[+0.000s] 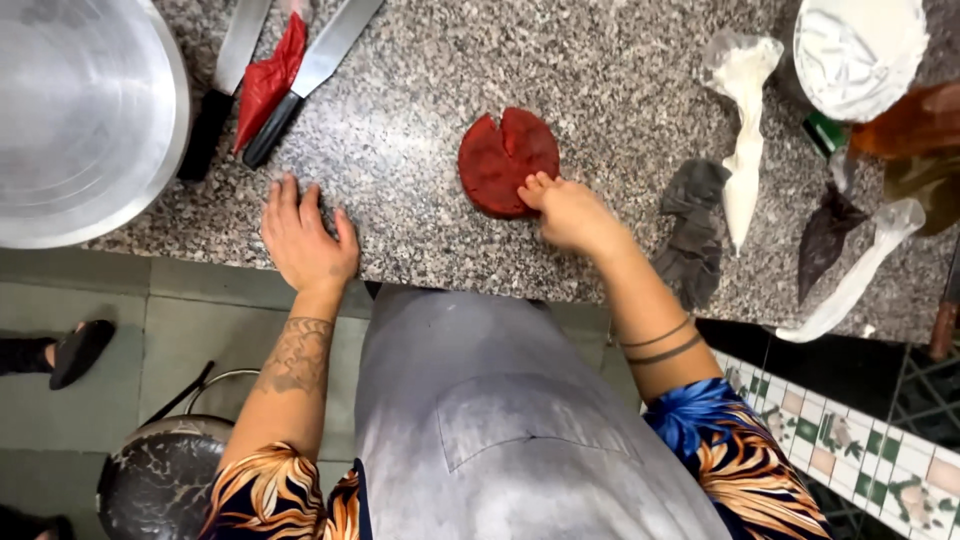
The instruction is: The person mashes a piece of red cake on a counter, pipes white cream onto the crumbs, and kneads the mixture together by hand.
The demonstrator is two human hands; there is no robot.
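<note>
The right hand (pixel 570 212) presses its fingertips on the near edge of a flat red round piece (pixel 505 160), maybe cake or dough, which lies on the speckled stone desk (pixel 420 90) near the middle of the view; the grip is not closed around it, the fingers just push down on top, so it looks held in place and not lifted. The red round has one cut in its top edge, at 12 o'clock. The left hand (pixel 305 235) lies flat and open on the desk at 9 o'clock from the red round, holding nothing, as if to lean on. At 10 o'clock from the round lie two long knives (pixel 320 55) with black handles, and one red bag (pixel 268 80) sits between them. A big shiny metal bowl (pixel 70 120) fills the far 10 o'clock corner. At 3 o'clock there is one white piping bag (pixel 745 130), one grey cloth (pixel 692 225), one dark piping bag (pixel 828 235) and one more pale bag (pixel 860 275), lying close by. One foil-covered tub (pixel 858 45) stands at 2 o'clock
</note>
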